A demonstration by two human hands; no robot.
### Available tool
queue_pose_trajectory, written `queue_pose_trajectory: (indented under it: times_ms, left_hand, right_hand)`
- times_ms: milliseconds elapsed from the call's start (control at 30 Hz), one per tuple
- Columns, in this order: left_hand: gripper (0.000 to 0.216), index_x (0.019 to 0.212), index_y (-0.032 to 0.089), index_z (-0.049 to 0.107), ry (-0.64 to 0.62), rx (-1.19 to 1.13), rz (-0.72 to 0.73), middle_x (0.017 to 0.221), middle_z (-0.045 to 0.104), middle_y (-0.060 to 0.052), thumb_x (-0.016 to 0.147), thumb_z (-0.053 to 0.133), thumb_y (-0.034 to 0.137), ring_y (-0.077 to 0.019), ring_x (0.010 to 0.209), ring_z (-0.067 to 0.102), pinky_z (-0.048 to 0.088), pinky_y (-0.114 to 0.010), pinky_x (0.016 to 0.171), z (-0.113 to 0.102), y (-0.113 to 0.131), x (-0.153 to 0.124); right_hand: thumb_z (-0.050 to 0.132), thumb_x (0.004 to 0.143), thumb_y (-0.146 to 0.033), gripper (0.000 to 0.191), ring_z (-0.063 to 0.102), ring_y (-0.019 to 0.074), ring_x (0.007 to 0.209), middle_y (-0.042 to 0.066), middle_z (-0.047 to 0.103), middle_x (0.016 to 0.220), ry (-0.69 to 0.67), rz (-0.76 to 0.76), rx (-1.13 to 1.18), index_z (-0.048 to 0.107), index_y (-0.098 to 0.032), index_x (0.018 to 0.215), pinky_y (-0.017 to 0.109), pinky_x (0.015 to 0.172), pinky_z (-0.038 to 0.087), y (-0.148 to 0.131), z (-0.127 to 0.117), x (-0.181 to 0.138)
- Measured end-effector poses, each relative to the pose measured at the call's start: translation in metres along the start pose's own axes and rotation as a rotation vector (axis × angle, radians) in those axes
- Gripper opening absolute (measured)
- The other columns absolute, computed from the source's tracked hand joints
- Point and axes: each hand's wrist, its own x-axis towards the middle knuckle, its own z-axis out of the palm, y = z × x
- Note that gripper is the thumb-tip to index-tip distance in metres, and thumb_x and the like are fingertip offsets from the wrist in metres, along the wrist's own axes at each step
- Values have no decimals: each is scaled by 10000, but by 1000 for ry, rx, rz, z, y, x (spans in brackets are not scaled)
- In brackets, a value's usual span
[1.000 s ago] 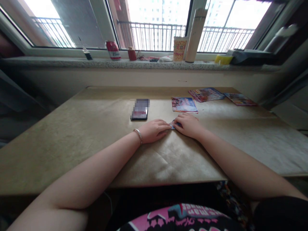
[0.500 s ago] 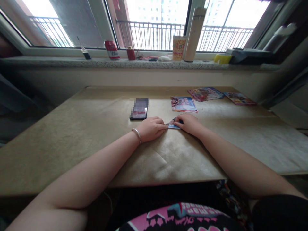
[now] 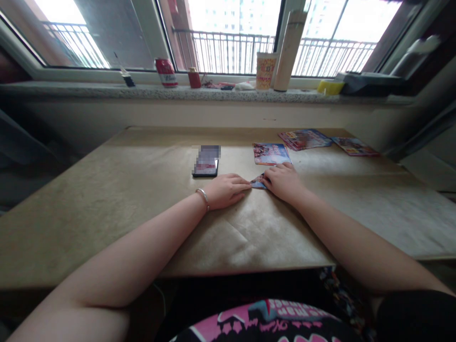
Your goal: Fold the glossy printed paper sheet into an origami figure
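A small folded sheet of printed paper (image 3: 258,182), coloured blue and reddish with a pointed left end, lies on the table between my hands. My left hand (image 3: 228,191) rests flat with its fingers stretched out, their tips touching that pointed end. My right hand (image 3: 285,181) has curled fingers closed on the paper's right part, which they largely hide. Just behind my right hand sits a stack of printed leaflets (image 3: 272,153) with a blue and reddish picture.
A phone (image 3: 206,161) lies beyond my left hand. More leaflets (image 3: 306,139) and another printed sheet (image 3: 354,146) are at the table's back right. The windowsill holds a red can (image 3: 166,72), a patterned cup (image 3: 265,71), a tall flask (image 3: 289,52) and a yellow item (image 3: 330,87).
My right hand has shifted slightly away from me and now overlaps the leaflet stack's near edge. The folded paper has moved slightly right, and my left fingertips have stretched toward it.
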Motion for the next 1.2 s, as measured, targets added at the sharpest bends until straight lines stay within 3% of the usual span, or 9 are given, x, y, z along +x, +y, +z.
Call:
queue_pose_trajectory:
  times_ms: [167,533,1200]
  left_hand:
    - [327,1200,158,620,-13,0,-19,1159,661,-91,930,472,266,-205,1054,582,488,-364,959,-1,2,1]
    - [312,1176,182,636,-28,67,-102,1054,643,-97,903,498,244,-205,961,585,505,-355,861,-1,10,4]
    - [284,1105,192,670,16,130,-148,975,646,-90,909,473,251,-191,894,594,505,-331,793,0,17,8]
  right_hand:
    - [410,946,-397,348,582,254,957,109,696,957,13,-64,52,665,-163,912,386,899,325,-9,4,4]
    - [548,852,-383,227,619,219,866,63,724,897,-78,93,322,684,-201,834,311,749,401,4,12,10]
    - [539,862,-419,271,633,226,873,77,730,910,-89,144,289,708,-207,851,312,745,412,2,11,12]
